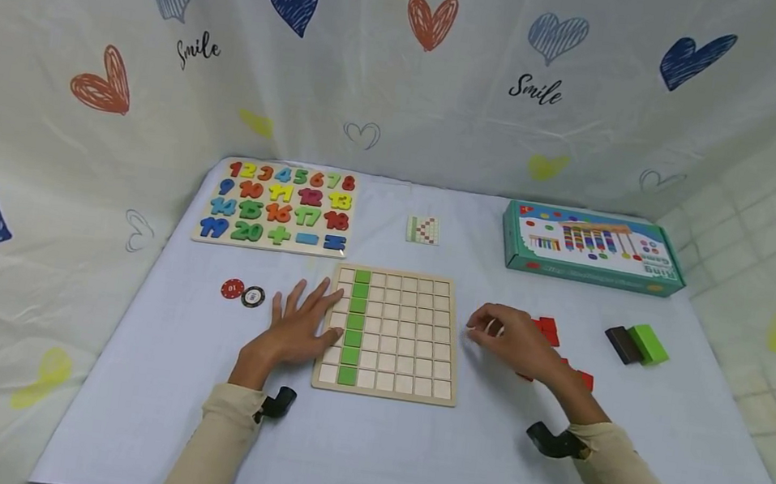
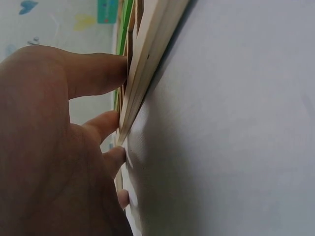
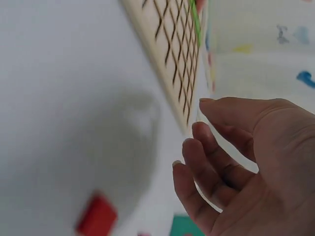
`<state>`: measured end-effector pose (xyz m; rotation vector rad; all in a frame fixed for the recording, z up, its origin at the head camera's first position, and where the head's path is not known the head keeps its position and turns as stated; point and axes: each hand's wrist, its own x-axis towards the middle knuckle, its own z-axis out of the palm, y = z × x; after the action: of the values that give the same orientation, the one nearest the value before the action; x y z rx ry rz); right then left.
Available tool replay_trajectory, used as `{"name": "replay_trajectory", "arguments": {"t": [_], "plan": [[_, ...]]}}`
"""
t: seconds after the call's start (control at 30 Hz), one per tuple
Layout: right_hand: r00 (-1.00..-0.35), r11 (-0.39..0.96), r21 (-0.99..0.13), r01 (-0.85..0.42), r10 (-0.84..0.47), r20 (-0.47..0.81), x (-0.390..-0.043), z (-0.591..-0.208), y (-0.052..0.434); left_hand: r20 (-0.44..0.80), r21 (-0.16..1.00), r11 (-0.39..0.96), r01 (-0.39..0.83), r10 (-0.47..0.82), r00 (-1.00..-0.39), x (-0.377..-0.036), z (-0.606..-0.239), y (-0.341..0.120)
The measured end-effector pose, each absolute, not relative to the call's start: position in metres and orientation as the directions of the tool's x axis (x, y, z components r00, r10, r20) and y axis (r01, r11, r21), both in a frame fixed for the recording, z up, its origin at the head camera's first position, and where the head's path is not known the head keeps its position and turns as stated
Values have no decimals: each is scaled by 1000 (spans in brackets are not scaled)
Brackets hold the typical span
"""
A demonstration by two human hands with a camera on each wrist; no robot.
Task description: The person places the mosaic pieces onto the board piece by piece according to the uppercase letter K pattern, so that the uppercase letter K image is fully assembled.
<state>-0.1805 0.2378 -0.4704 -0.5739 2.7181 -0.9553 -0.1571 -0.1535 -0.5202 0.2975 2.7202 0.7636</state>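
A square wooden grid board (image 1: 383, 394) lies in the middle of the table. Green square tiles (image 1: 352, 338) fill its second column from the left. My left hand (image 1: 298, 328) rests at the board's left side, fingers spread; in the left wrist view its thumb (image 2: 96, 73) touches the rim. Just off the board's right edge hovers my right hand (image 1: 511, 340), its fingers loosely bent. Between its thumb and fingertips (image 3: 199, 129) a gap shows in the right wrist view, with nothing held. Red tiles (image 1: 547, 330) lie partly hidden beneath that hand and wrist.
A number puzzle board (image 1: 275, 205) lies back left, with a red token (image 1: 231, 288) and a black token (image 1: 252, 296) before it. A small pattern card (image 1: 423, 229) is behind the grid. A teal box (image 1: 595, 249), black stack (image 1: 623, 345) and green stack (image 1: 648, 344) are right.
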Motion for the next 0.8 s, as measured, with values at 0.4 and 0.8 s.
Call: {"name": "replay_trajectory", "arguments": {"t": [0.4, 0.8], "plan": [[-866, 879, -455, -139, -331, -374, -207, -444, 343, -224, 555, 824, 113, 279, -934, -156, -520, -155], [-895, 858, -506, -94, -295, -334, -221, -463, 365, -194, 574, 810, 121, 278, -941, -157, -527, -156]]}}
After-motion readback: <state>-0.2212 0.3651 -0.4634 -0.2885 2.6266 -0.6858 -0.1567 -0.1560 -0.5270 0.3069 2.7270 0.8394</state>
